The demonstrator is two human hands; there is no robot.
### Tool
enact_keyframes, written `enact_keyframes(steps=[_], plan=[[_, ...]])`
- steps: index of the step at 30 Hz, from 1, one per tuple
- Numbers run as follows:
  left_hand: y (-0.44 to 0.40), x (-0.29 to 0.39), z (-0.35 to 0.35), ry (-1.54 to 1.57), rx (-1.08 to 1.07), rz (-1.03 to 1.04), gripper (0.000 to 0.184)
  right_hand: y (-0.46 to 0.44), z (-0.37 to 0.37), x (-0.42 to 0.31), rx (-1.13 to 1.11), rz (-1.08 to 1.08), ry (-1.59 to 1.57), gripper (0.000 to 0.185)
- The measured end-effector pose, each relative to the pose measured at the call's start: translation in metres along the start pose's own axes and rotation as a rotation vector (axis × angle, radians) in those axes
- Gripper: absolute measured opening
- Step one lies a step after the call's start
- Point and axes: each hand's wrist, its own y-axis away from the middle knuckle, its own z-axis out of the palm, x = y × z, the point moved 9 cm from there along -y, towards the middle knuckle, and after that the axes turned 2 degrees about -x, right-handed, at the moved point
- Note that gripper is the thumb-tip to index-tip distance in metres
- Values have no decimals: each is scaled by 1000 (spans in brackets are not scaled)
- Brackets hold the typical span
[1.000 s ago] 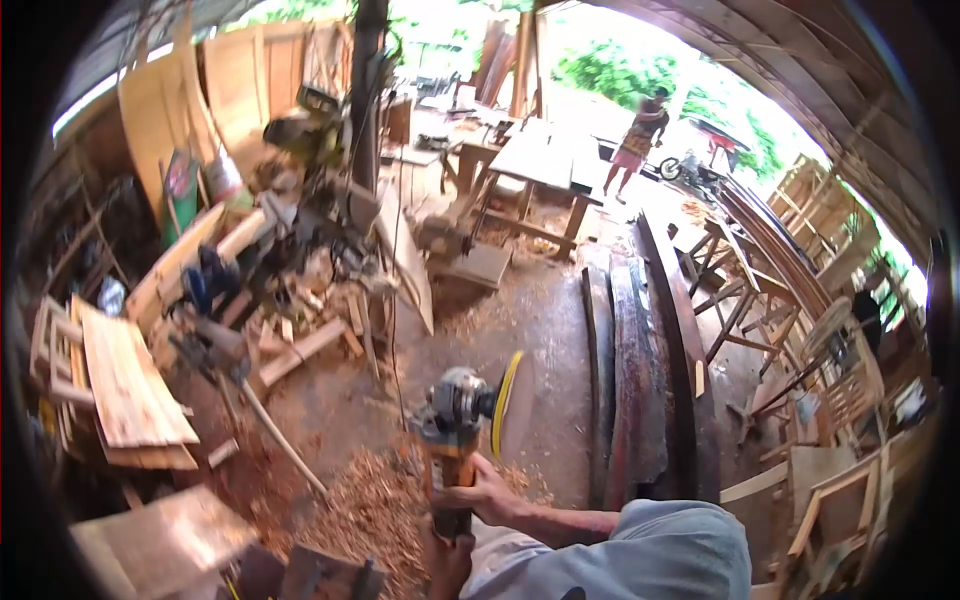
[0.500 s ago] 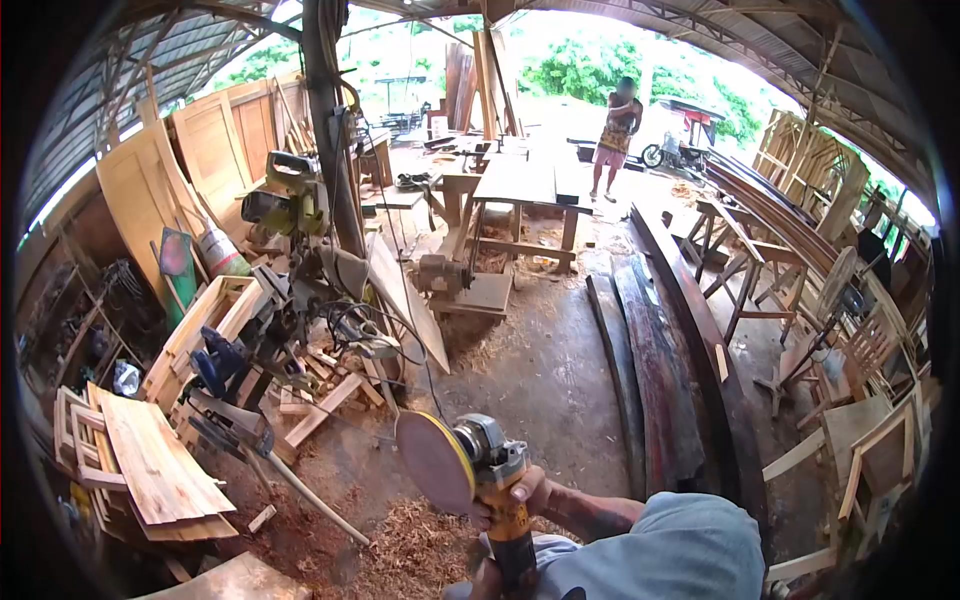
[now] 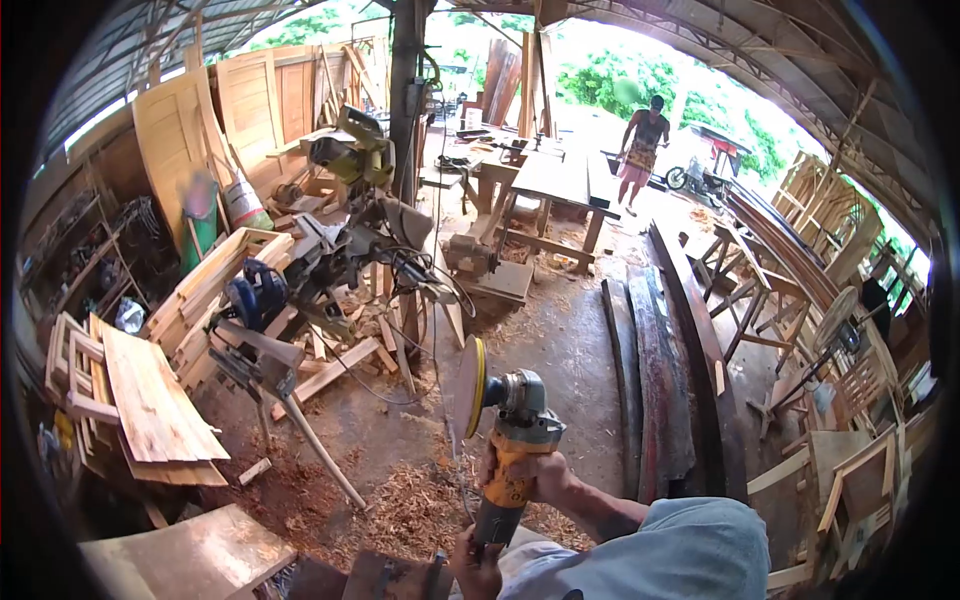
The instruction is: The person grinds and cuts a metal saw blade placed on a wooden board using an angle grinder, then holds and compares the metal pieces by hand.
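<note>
Stretching along the floor right of the sander [image 3: 518, 438], the dark planks [image 3: 657, 370] could trip anyone stepping there inattentively. Wood shavings [image 3: 415, 515] below and left of the sander could slide underfoot or scatter if it runs close to them. The sander itself, held nearly upright, could twist if started under a slack grip. Its disc [image 3: 469, 388], at the upper left, could graze fingers that slip up the body. The right hand [image 3: 548, 478] wraps the yellow body and the left hand [image 3: 474, 566] curls round the dark lower end. A cord [image 3: 463, 485] just left of the sander could snag if the tool swings into it.

Machinery [image 3: 372, 225] beyond and left of the sander overlaps too much to separate. The other person [image 3: 642, 140], far beyond it, is too small to read clearly. Both palms are hidden; whether the disc spins, I cannot tell.
</note>
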Motion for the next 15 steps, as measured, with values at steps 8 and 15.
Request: enact_keyframes(steps=[8, 15], plan=[[28, 1, -23, -180, 18, 37, 30, 10, 24, 46, -40, 30, 160, 43], [42, 44, -51, -536, -182, 417, 33, 29, 7, 42, 330, 106, 1160, 40]])
